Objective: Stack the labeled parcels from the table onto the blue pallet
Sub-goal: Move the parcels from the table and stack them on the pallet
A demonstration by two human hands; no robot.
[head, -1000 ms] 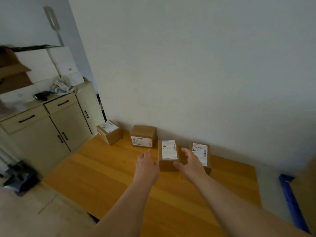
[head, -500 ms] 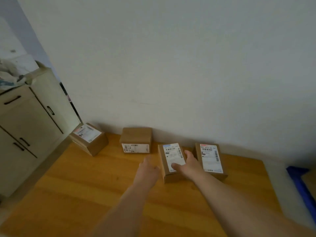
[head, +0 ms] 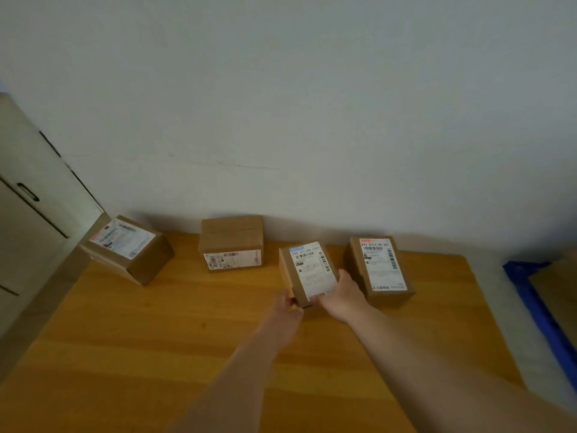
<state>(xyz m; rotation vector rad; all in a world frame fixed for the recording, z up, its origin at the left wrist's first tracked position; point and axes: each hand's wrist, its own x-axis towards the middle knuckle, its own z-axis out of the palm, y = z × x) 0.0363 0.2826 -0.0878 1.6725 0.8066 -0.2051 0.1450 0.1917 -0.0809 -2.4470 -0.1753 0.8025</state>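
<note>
Item 1: a small brown cardboard parcel with a blue-topped white label (head: 307,275), located at centre frame on the orange wooden table (head: 156,339). It is held from both sides and appears tilted, its label face turned upward; whether its base is clear of the table cannot be told.

Item 2: the left hand (head: 285,309), placed at the parcel's lower left corner, fingers curled against the cardboard side.

Item 3: the right hand (head: 342,296), clamped on the parcel's right side, with the thumb laid over the lower edge of the label.

Item 4: a brown cardboard parcel with a red-topped white label (head: 379,270), set flat on the table just right of the held parcel, close beside the right hand.

Item 5: a brown cardboard parcel with a label on its front face (head: 231,243), set left of centre, against the pale grey wall (head: 296,104).

Item 6: a brown cardboard parcel with a large white top label (head: 128,248), turned at an angle at the table's far left corner.

Item 7: a beige cabinet with dark handles (head: 28,195), seen at the left edge of the frame.

Item 8: a blue pallet (head: 543,310), seen only in part at the right edge of the frame, well apart from the held parcel, beyond the table's right end.
</note>
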